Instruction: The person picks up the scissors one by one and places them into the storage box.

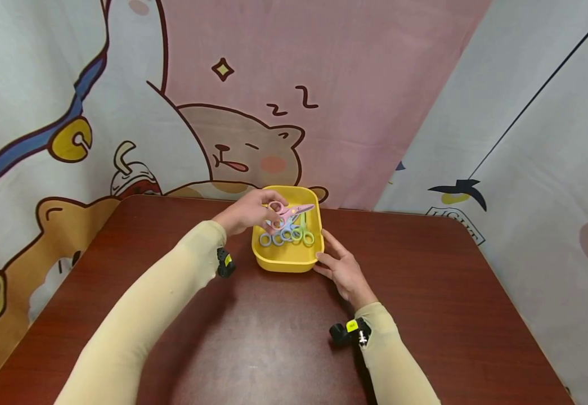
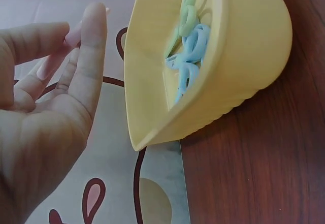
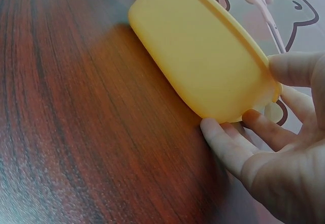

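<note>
My left hand (image 1: 248,212) pinches a pair of pink scissors (image 1: 300,209) above a yellow plastic basket (image 1: 286,266). The scissors' blades point right, and in the left wrist view a pink handle (image 2: 53,61) shows between thumb and fingers. Inside the basket lie blue scissors (image 2: 195,43) and green scissors (image 2: 188,16), partly overlapping. On the basket's right side rests my right hand (image 1: 346,274), its fingers spread and fairly straight. The right wrist view has its fingertips touching the yellow outer wall (image 3: 203,56) and rim.
The basket stands near the back edge of a dark red-brown wooden table (image 1: 415,298). Behind it hangs a cloth (image 1: 364,101) printed with cartoon animals. A small black camera is strapped at each wrist.
</note>
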A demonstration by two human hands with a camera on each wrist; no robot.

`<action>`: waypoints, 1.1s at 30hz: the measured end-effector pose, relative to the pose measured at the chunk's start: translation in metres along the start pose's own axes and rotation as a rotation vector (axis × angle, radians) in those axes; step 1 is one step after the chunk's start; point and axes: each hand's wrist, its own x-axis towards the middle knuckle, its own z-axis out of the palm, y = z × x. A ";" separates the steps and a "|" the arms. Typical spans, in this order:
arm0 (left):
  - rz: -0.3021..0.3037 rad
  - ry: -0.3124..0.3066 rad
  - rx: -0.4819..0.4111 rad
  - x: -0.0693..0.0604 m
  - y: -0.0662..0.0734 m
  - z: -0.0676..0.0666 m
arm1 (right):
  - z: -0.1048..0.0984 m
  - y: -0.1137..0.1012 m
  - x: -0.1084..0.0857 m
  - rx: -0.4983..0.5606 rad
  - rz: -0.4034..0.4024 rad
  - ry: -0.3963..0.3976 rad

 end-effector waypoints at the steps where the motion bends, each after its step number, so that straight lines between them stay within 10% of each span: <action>1: -0.002 -0.001 0.004 0.000 0.001 0.000 | 0.000 0.000 0.000 0.003 -0.002 -0.002; 33: -0.049 -0.008 0.148 0.023 0.019 -0.002 | -0.001 0.002 0.001 0.017 0.010 0.003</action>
